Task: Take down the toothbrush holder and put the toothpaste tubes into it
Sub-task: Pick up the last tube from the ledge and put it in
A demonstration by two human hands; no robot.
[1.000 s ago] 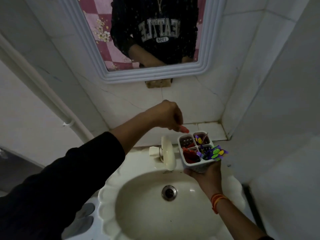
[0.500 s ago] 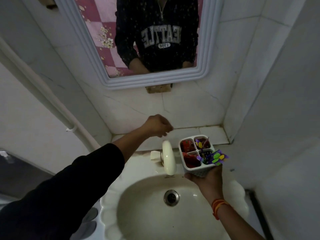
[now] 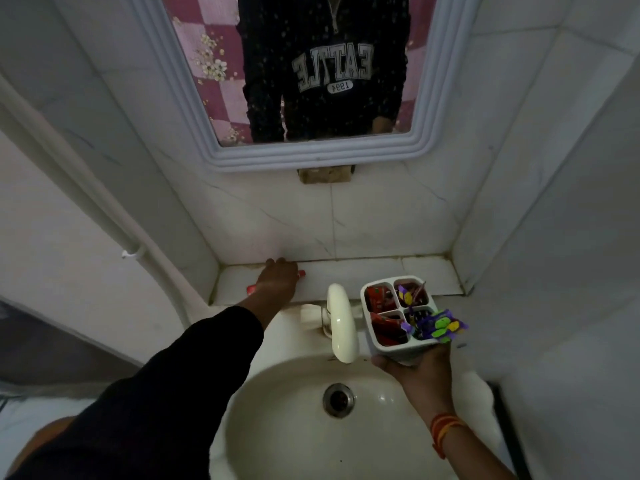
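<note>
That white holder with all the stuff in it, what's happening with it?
A person stands at a bathroom sink, holding a white four-compartment toothbrush holder up in the right hand. Red toothpaste tubes already sit in its left compartments, with colourful brushes in the right ones. The left hand reaches to the tiled ledge behind the tap and covers another red tube lying there, seemingly about to pick it up.

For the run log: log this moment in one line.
left hand on ledge tube | right hand holding toothbrush holder above sink
</note>
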